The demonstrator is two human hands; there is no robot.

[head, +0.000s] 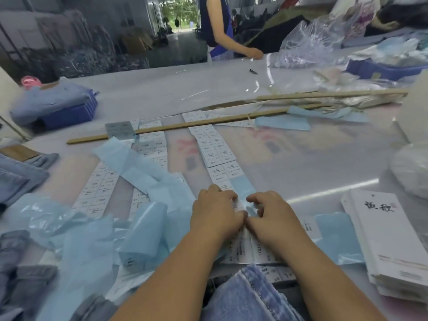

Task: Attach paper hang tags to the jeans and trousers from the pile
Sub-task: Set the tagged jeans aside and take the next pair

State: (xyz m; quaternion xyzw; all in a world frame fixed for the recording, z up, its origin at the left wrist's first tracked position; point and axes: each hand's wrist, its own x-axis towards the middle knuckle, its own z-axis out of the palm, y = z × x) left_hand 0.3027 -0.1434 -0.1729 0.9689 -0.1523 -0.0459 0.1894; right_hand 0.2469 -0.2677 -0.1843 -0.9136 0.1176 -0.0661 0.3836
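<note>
Left hand point(215, 212) and right hand point(271, 214) are pressed together, both pinching a white sticker strip point(217, 149) on the glossy table point(301, 163). Jeans point(250, 295) are seen nearest; hang tags point(391, 239), brush-lettered, unreadable, are stacked right. Factory room behind.

Head-worn wide-angle view looks forward and down, close over the table point(301, 158).

White label sheets point(217, 144) printed in black are seen among pale blue backing strips point(136, 167), with light blue stitched jeans point(250, 295) at the table's near edge and a dark blue crate point(69, 114) far left.
</note>
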